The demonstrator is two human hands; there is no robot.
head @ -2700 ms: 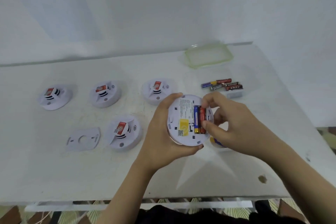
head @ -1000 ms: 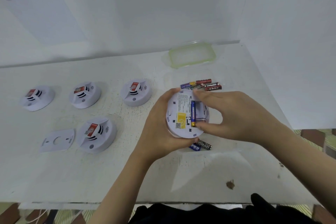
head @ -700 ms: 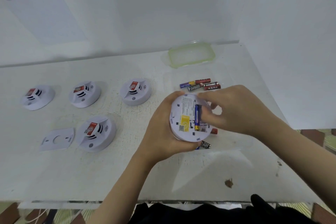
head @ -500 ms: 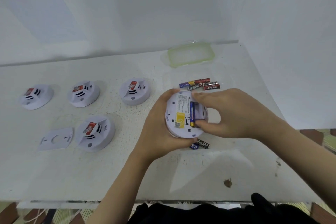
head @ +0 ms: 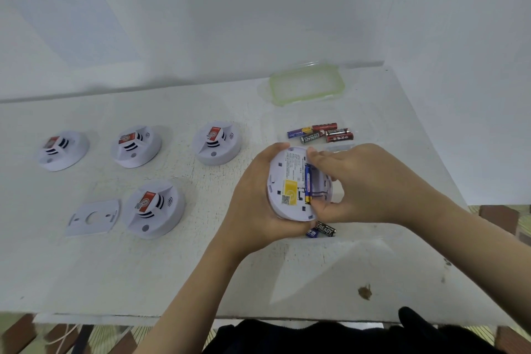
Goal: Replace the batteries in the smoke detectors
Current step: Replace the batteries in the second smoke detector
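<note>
My left hand (head: 253, 204) grips a white smoke detector (head: 288, 178) above the table, its back turned up. One blue battery (head: 308, 184) lies in the open compartment, and the slot beside it shows only wires. My right hand (head: 373, 184) reaches over the compartment, index tip at the battery's top end and thumb at its bottom end. Several loose batteries (head: 320, 133) lie behind the hands. A black battery (head: 323, 230) lies on the table just under the detector.
Three detectors (head: 63, 149) (head: 135, 145) (head: 217, 142) stand in a row at the left, a fourth (head: 153, 208) nearer. A flat mounting plate (head: 93, 217) lies left of it. A green-rimmed lid (head: 306, 85) sits at the back by the wall.
A red battery that sat beside the blue one 2.7 s ago is out of the compartment. In the last second my right fingers stay at the compartment with only small shifts.
</note>
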